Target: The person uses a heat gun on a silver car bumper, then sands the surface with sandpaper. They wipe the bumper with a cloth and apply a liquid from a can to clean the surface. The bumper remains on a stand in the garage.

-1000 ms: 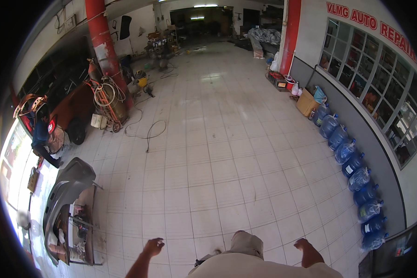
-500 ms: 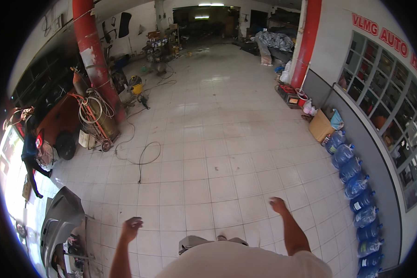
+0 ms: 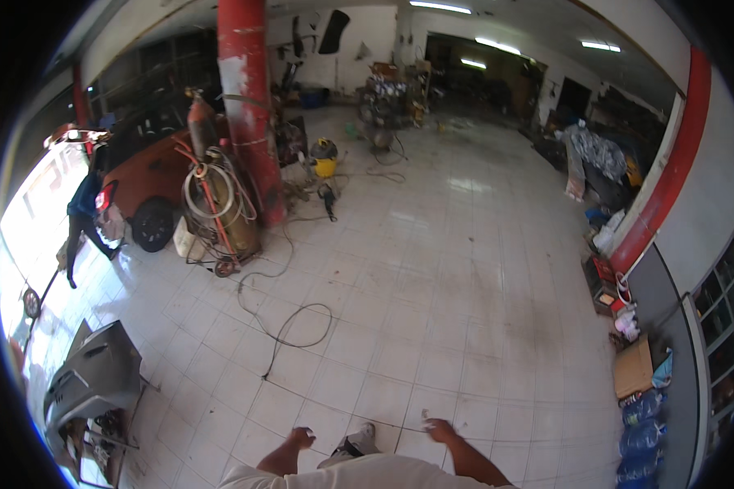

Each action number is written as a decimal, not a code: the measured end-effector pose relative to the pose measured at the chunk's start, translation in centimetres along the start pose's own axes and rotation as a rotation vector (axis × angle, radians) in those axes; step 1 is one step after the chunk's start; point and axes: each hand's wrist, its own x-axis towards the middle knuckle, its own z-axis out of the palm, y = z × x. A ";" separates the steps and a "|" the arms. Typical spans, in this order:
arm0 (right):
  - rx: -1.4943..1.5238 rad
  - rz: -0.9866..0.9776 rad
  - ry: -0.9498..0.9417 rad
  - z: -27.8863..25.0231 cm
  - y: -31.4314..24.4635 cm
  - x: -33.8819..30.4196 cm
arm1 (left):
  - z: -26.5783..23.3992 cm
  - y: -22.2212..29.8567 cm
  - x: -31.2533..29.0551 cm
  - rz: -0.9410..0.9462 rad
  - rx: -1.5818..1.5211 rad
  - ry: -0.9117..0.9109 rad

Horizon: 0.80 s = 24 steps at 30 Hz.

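Note:
My left hand hangs in front of my body at the lower edge, fingers loosely bent and a little apart, with nothing seen in it. To its right, my right hand is held out over the tiled floor, likewise loose and with no object visible. Neither hand touches anything. One of my shoes shows between them on the tiles. Nearest ahead on the floor lies a looped dark cable or hose.
A grey car bumper rests on a stand at left. Gas cylinders on a cart stand by a red pillar. A yellow vacuum is beyond. Right: a cardboard box, blue water jugs. A person walks at far left.
My view has swung left and moved forward, so the cylinders and cable appear nearer and further right. Both hands have dropped lower and closer together. The person at left has shifted stride.

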 end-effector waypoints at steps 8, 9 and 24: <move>1.070 1.593 0.625 -17.2 38.6 -3.7 | -27.6 13.2 28.0 0.074 -0.008 0.264; 1.142 1.879 0.446 -20.5 39.4 -2.7 | -30.8 17.0 32.5 0.062 -0.061 0.259; 0.024 -0.530 0.404 -65.8 -10.0 92.5 | -43.9 43.8 63.0 -0.137 -0.310 0.043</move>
